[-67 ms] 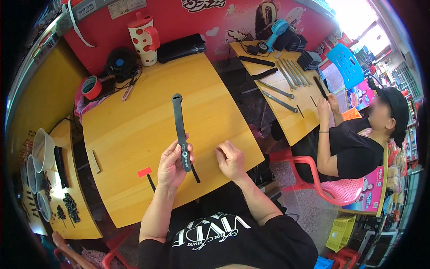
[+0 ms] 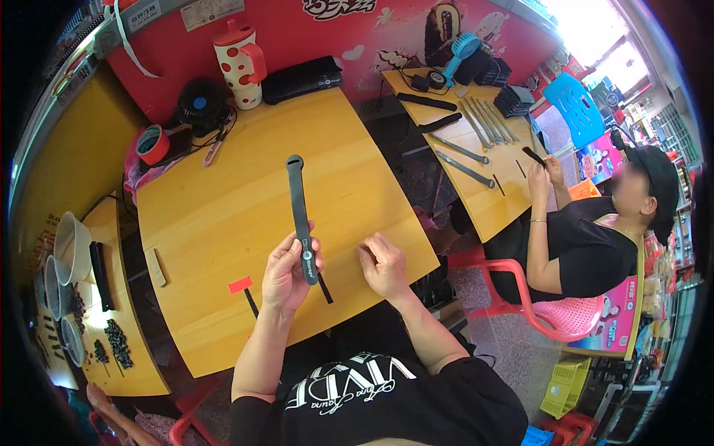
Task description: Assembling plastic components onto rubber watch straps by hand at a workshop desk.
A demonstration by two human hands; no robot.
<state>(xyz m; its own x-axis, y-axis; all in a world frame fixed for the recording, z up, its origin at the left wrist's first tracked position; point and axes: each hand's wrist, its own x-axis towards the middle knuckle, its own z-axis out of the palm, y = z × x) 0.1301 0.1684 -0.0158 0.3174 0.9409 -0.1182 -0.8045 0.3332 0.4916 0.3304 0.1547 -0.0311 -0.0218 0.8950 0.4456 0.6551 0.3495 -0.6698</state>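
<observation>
Presently, the left hand (image 2: 286, 271) has its grip closed on the lower part of a dark grey strap (image 2: 297, 204), whose slotted, rounded end points toward twelve o'clock over the wooden counter (image 2: 223, 223). At four o'clock the right hand's (image 2: 385, 266) grip is loosely curled; whether it holds anything, I cannot tell. A black strip (image 2: 325, 290) lies just beside the left hand at five, a red tag (image 2: 240, 285) at seven, a pale bar (image 2: 155, 267) at eight. Toward ten sits a red roll (image 2: 155, 154), at eleven a black fan (image 2: 202, 104), then a spotted tumbler (image 2: 236, 82) and, near twelve, a black pouch (image 2: 312, 83), before a red wall (image 2: 320, 37). Toward two o'clock a second counter (image 2: 476, 207) bears metallic-grey lengths (image 2: 476, 123); at three a co-worker (image 2: 573, 256) sits on a pink chair (image 2: 584, 316). Around eight to nine, a third counter (image 2: 141, 372) carries clear bowls (image 2: 72, 249) and small black pieces (image 2: 119, 346).
</observation>
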